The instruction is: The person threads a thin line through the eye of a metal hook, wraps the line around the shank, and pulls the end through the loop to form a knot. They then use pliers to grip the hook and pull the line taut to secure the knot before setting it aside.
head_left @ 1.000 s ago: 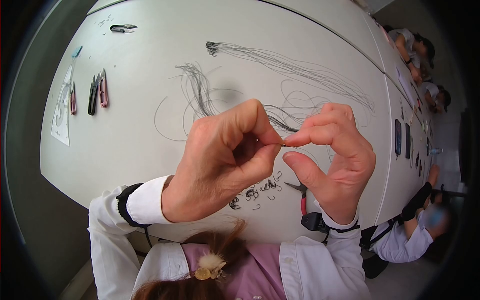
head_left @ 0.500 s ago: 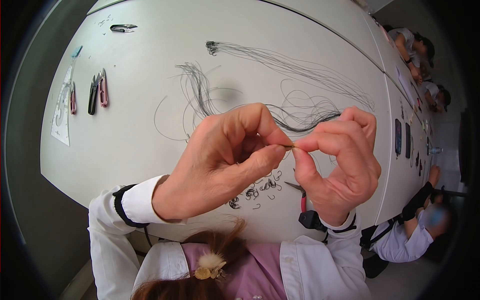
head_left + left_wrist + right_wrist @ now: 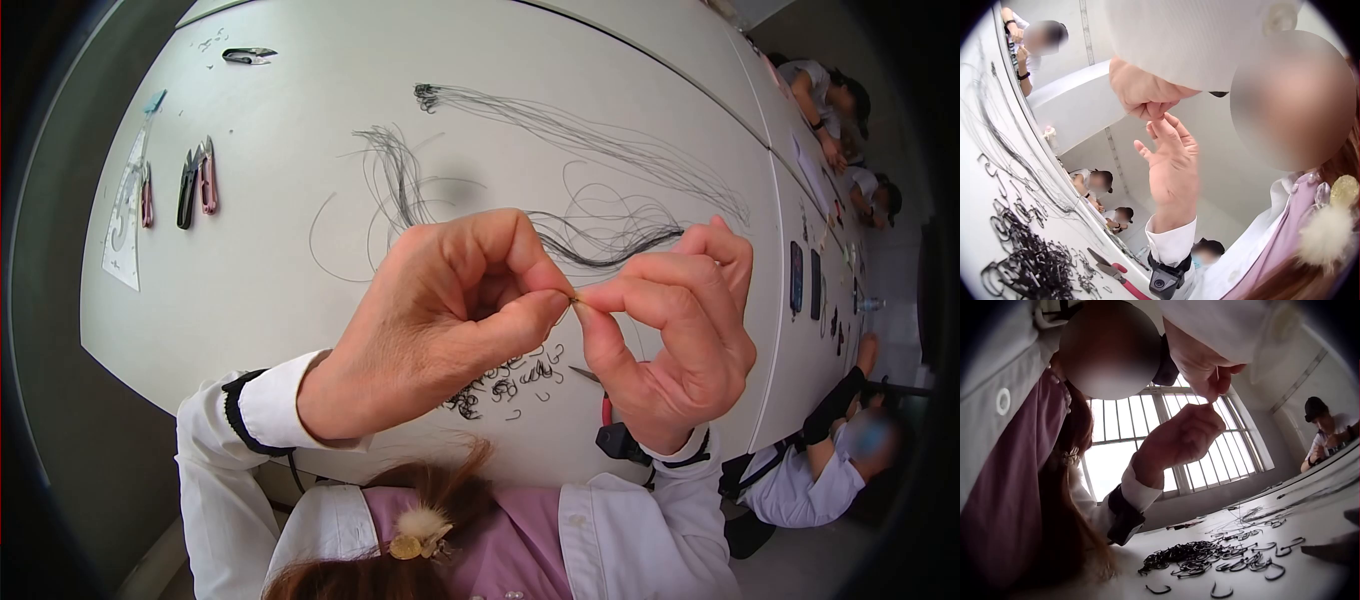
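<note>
Small piece (image 3: 574,300), too tiny to identify, is above the hook pile (image 3: 505,385), pinched by thumb and forefinger of both left hand (image 3: 430,315) and right hand (image 3: 685,325). Red-handled pliers (image 3: 607,408) lie right of the pile, line strands (image 3: 600,264) beyond it.

White sleeves, black wristbands, pink top

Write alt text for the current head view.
A person's left hand and right hand meet at the fingertips, pinching a tiny item over a white table. Loose dark hooks lie nearer the person, bundles of dark line farther off, snips and a ruler at left.
</note>
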A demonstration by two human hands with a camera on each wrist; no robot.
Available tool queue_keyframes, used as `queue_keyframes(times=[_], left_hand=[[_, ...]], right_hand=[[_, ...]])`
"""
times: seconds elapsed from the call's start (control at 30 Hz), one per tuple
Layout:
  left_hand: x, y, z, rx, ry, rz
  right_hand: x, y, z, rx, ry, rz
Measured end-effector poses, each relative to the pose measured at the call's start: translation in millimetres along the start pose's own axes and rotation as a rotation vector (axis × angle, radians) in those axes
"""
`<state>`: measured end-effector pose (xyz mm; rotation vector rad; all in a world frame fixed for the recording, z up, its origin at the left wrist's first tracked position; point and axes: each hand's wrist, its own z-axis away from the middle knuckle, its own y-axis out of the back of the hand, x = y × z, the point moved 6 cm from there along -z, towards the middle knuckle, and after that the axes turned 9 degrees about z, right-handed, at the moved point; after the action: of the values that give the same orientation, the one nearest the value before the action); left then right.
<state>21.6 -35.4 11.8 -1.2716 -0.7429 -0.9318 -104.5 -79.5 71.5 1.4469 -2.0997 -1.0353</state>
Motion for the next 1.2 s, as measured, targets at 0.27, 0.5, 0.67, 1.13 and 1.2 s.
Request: queue_keyframes(times=[0.27,0.5,0.67,1.13,1.2], left_hand=[[4,3,5,0.068,-0.101,0.128],[6,1,1,0.085,-0.122,0.128],[9,2,2,0.103,-0.135,0.095],[23,-11,10,0.062,-0.577,-0.604],[23,-13,10,0.042,-0.572,-0.632]], right_hand=[[-11,0,3,-0.02,-0.052,-0.004],[-12,-9,12,0.038,0.098,0.168],[-33,-3,13,0.136,0.113,0.455],[-31,11,11,0.089,0.101,0.491],[-24,15,6,0.091,0.162,0.42]])
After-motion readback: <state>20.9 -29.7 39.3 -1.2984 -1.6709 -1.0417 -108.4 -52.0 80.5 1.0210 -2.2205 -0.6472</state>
